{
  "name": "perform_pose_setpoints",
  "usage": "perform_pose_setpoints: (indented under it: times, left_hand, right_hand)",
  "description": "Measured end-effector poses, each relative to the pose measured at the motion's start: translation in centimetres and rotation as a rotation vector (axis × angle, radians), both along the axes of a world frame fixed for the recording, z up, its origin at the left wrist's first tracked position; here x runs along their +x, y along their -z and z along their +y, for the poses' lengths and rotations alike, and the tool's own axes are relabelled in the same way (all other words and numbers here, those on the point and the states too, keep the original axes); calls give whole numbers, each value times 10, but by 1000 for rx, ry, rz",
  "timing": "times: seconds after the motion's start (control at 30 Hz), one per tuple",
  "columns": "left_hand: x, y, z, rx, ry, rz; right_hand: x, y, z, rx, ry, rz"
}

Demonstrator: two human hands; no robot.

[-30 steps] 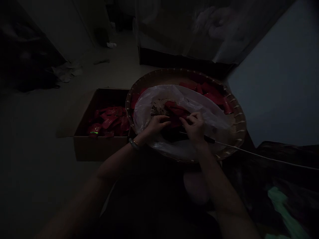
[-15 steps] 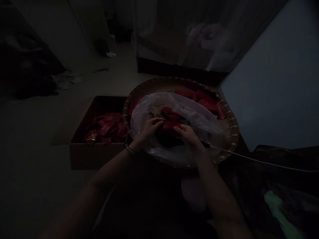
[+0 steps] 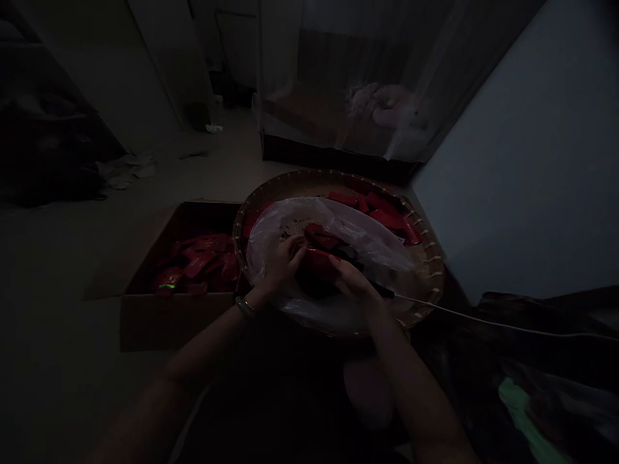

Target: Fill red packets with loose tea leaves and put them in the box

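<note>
The scene is very dark. A round woven basket tray (image 3: 425, 258) holds a clear plastic bag (image 3: 377, 248) and several red packets (image 3: 382, 212). My left hand (image 3: 278, 267), a bracelet on its wrist, and my right hand (image 3: 351, 280) meet over the bag, each pinching an edge of one red packet (image 3: 319, 258). More red packets and some loose brownish material lie inside the bag just beyond my fingers.
A cardboard box (image 3: 169, 316) with several red packets stands left of the basket. A white cable (image 3: 483, 319) runs from the basket to the right. A pale slab (image 3: 522, 180) rises at right, a netted enclosure (image 3: 348, 96) behind, green cloth (image 3: 532, 419) at lower right.
The view has tilted, so the basket and box sit lower in the picture. My hands have drawn closer together on the red packet over the bag.
</note>
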State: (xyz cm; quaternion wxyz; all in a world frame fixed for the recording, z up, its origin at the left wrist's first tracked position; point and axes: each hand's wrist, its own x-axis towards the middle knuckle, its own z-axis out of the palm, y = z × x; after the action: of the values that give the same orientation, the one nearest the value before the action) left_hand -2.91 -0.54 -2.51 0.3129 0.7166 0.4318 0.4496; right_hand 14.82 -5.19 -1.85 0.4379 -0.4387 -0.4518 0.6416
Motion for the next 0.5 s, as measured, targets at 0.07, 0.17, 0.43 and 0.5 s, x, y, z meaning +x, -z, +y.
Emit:
perform_pose_setpoints:
  times: [0.07, 0.17, 0.43, 0.5]
  left_hand:
    - [-1, -5, -7, 242, 112, 244]
    - [2, -8, -13, 384, 256, 525]
    - [-6, 13, 8, 430, 222, 539]
    - [-13, 16, 14, 415, 179, 500]
  right_hand:
    - [0, 1, 2, 22, 8, -32]
    - [0, 3, 4, 51, -8, -34]
    - [8, -3, 6, -45, -78, 169]
    - [14, 0, 9, -30, 47, 188]
